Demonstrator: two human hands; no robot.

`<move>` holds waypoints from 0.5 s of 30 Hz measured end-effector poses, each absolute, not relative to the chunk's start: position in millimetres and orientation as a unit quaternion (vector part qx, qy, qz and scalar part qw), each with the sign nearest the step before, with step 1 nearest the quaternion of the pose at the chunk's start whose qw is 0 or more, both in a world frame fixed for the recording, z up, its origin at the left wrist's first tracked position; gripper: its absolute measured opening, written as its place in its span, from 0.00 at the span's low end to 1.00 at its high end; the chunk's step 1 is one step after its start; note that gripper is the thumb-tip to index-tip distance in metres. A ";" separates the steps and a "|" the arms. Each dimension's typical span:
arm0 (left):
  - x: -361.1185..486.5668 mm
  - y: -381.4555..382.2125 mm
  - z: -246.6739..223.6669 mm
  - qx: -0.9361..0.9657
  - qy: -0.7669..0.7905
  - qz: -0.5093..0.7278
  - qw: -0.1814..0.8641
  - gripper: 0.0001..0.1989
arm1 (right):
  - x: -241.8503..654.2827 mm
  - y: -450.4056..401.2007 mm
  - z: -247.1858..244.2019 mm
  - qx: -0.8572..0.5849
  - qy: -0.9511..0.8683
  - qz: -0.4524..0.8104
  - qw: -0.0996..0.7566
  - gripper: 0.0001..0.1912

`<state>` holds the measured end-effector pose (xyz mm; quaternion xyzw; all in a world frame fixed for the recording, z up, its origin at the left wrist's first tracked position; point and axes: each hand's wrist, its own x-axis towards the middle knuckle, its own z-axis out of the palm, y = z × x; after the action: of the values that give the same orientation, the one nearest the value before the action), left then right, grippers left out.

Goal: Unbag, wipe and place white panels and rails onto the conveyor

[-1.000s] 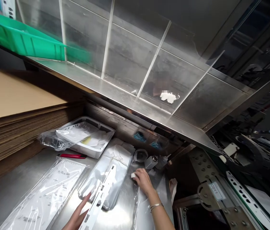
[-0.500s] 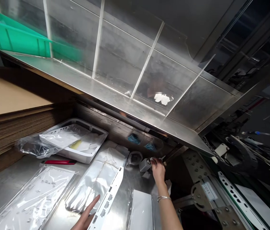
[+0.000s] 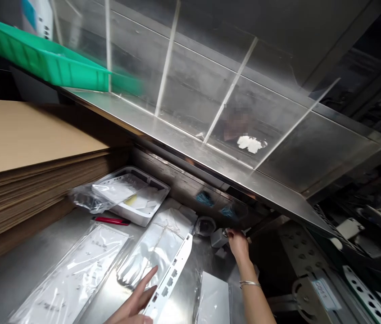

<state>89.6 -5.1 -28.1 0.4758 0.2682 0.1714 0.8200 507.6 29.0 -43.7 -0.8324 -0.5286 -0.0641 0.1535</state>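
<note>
My left hand (image 3: 136,302) grips a long white panel (image 3: 176,273) with a row of port cutouts. Its index finger stretches along the side, and the panel tilts up over the bench. At the back, my right hand (image 3: 238,245) reaches to a small light-grey box (image 3: 218,238); its fingers are pinched at the box's top, and what lies between them is hidden. Left of that box sits a round, clear, ring-like item (image 3: 205,226). A tied stack of clear plastic bags (image 3: 155,240) lies behind the panel. Between my arms rests a white flat piece (image 3: 213,297) in clear film.
A grey tray (image 3: 136,218) holds bagged white parts. Near it lie a red cutter (image 3: 111,220) and a bagged white panel (image 3: 79,274). Stacked cardboard (image 3: 38,180) borders the left. Above runs a metal shelf (image 3: 163,137) with a green bin (image 3: 72,74); machinery (image 3: 325,292) stands at right.
The view has swung left, so the scene sits farther right. My right hand stays at the small box, and my left hand still holds the panel, more of that hand now showing.
</note>
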 end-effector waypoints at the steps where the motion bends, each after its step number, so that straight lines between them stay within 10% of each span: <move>1: 88.6 -6.2 -22.7 0.459 0.271 0.177 0.828 0.52 | 508.0 27.8 -44.1 -0.831 -0.531 -0.060 0.154 0.14; 10: 75.3 -13.2 6.3 0.398 0.320 0.212 0.833 0.51 | 475.7 16.1 -12.9 -0.799 -0.555 -0.027 0.230 0.14; 15: 77.4 -12.2 9.6 0.400 0.338 0.229 0.821 0.51 | 327.1 -34.2 30.4 -0.519 -0.767 -0.003 0.377 0.16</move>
<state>77.4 -12.2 9.6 0.3996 0.3383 0.2287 0.8207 327.1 -34.2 30.4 -0.5193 -0.7670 -0.0031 0.3768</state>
